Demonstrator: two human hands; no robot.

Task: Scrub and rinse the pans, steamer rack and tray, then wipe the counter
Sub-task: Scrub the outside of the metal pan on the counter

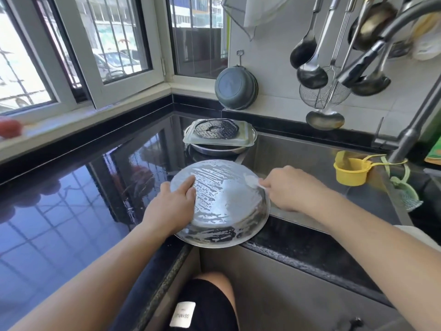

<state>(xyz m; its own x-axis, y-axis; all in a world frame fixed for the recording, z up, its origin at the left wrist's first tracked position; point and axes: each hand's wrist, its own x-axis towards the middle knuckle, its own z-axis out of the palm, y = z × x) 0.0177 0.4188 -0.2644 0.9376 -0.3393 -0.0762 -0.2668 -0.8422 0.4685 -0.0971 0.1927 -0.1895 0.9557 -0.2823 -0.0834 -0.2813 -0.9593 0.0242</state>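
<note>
- At the far left a red fruit sits on the window sill, well apart from your work
- The black counter runs under the window, shiny and reflecting the window bars
- Your left hand rests on the left side of the pan; the fingers lie fairly straight across its soapy upturned surface, the palm against its left rim, steadying it rather than curling round it
- The pan lies upside down and tilted, its near rim on the counter edge at the corner of the sink, streaked with white suds
- Behind the pan, at the back corner of the counter, a tray sits on another pan, with the round perforated steamer rack lying on top of the tray
- A grey bowl leans against the wall above that stack
- Your right hand is at the pan's right rim, fingers curled and pinching a pale scrubbing pad that touches the pan's upper right surface
- Ladles and a wire skimmer hang on the wall to the right
- A yellow cup hangs inside the sink near the tap, with a green cloth just beside it
</note>
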